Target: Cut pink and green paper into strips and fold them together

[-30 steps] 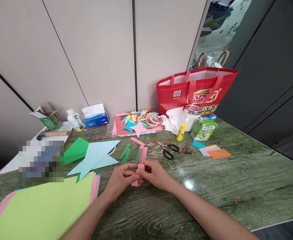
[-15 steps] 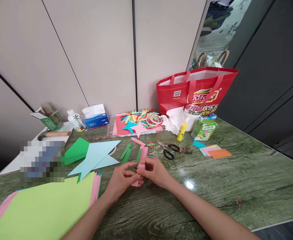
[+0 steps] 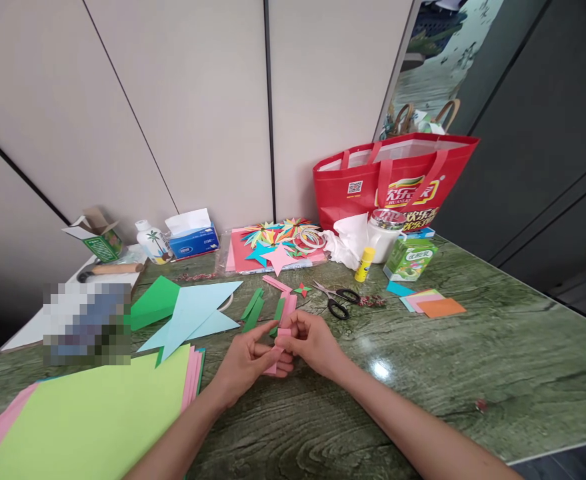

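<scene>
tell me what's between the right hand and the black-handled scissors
Only bare stretch of green tabletop lies between the right hand and the black-handled scissors, in the head view.

Evenly bright; glare spot on tabletop (image 3: 447, 373); dark corners; wide-angle stretch at edges; pixelated patch at left.

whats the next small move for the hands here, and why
Probably press the fold flat between the right thumb and fingers: the right hand pinches the upper end of the pink strip, the left hand supports its lower part, and the strip appears bent between them.
</scene>
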`<state>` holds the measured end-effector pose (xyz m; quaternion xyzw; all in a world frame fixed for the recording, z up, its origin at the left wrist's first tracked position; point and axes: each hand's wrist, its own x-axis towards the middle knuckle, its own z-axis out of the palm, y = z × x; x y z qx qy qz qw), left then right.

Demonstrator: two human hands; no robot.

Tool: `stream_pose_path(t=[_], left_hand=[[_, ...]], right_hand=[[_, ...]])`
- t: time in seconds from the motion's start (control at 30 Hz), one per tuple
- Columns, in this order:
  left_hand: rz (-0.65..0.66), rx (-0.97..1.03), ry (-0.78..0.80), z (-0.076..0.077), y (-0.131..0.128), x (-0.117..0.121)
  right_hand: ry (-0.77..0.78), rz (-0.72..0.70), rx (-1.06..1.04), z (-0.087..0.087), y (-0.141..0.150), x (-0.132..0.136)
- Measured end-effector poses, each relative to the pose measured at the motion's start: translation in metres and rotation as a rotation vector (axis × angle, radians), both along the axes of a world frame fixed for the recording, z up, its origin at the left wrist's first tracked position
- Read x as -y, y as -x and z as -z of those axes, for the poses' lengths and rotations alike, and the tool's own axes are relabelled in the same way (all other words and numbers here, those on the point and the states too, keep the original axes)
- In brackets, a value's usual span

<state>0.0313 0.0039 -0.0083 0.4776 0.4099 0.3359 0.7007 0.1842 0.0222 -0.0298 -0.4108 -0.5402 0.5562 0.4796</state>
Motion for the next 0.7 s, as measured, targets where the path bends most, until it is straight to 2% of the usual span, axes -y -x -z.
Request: stream_pose_path(t=[0.17, 0.3, 0.57, 0.7], left_hand=[[-0.032, -0.007, 0.023, -0.0034, -0.0011, 0.0003], [-0.038, -0.052, 0.013, -0.0028, -0.0021, -0.0001], [0.005, -0.062, 0.023, -0.005, -0.0022, 0.0014], [-0.04, -0.063, 0.0, -0.0064, -0.0021, 0.0008]], right_hand=[[0.047, -0.039, 0.003, -0.003, -0.0009, -0.0002], [0.016, -0.101, 0.065, -0.0079, -0.0005, 0.003], [-0.02, -0.102, 0.07, -0.007, -0.0004, 0.0042], [0.021, -0.073, 0.04, -0.0077, 0.0009, 0.0034]])
